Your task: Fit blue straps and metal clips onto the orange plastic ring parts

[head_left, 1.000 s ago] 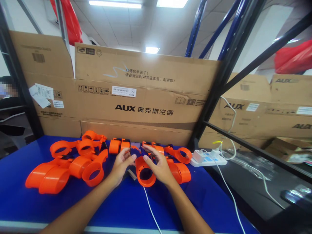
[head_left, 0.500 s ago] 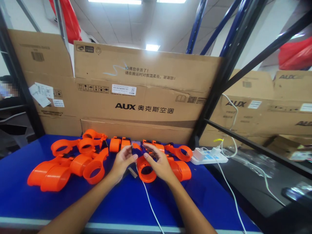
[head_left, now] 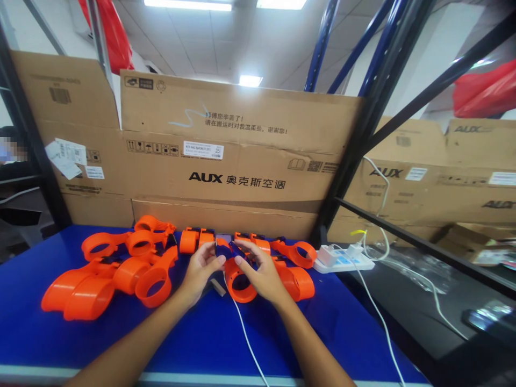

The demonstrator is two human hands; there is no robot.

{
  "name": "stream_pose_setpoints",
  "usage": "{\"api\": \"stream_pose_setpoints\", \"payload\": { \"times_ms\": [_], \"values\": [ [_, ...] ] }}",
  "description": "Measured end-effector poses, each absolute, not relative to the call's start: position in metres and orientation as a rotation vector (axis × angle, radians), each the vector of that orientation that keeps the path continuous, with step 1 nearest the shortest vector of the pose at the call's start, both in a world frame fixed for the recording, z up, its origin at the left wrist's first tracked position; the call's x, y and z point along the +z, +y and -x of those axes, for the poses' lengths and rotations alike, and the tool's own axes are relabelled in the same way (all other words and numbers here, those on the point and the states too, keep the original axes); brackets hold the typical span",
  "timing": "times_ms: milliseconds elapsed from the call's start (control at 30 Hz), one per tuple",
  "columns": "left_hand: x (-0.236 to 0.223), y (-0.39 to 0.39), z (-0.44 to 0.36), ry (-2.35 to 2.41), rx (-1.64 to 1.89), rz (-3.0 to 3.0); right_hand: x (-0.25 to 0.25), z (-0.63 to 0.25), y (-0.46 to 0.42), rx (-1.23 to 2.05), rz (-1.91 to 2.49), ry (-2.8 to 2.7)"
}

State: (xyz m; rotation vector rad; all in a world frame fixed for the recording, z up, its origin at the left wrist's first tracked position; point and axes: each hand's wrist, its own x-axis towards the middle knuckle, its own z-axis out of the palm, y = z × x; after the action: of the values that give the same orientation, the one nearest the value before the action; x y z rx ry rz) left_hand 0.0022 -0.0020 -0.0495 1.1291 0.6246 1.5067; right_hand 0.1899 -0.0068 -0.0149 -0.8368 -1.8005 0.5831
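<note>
In the middle of the table an orange tape dispenser [head_left: 243,295] has its ring facing me, and its upper part runs up between my hands. My left hand [head_left: 203,271] is curled at its left, thumb and fingers closed round the dark and orange upper part. From the other side my right hand [head_left: 260,271] wraps the same part, its thumb lying near the ring's top. The fingers partly hide the grip. A small grey-brown strip [head_left: 218,287] lies below my left hand, beside a white cable [head_left: 245,333].
Several orange tape dispensers [head_left: 91,298] lie at the left, with others [head_left: 304,282] at the right and in the back row. A white power strip [head_left: 344,259] sits at the table's right edge. Cardboard [head_left: 237,156] walls off the back, beside a dark rack post [head_left: 346,156].
The view has shifted slightly. Both hands stay at the same tape dispenser, with hardly any finger movement.
</note>
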Motion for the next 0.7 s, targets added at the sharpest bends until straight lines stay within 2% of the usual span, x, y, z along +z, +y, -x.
{"api": "stream_pose_setpoints", "payload": {
  "times_ms": [700],
  "values": [
    [-0.0533,0.0011,-0.0022,0.624,1.509,-1.141,-0.0149,-0.1906,-0.0053,0.563,0.869,-1.808]
  ]
}}
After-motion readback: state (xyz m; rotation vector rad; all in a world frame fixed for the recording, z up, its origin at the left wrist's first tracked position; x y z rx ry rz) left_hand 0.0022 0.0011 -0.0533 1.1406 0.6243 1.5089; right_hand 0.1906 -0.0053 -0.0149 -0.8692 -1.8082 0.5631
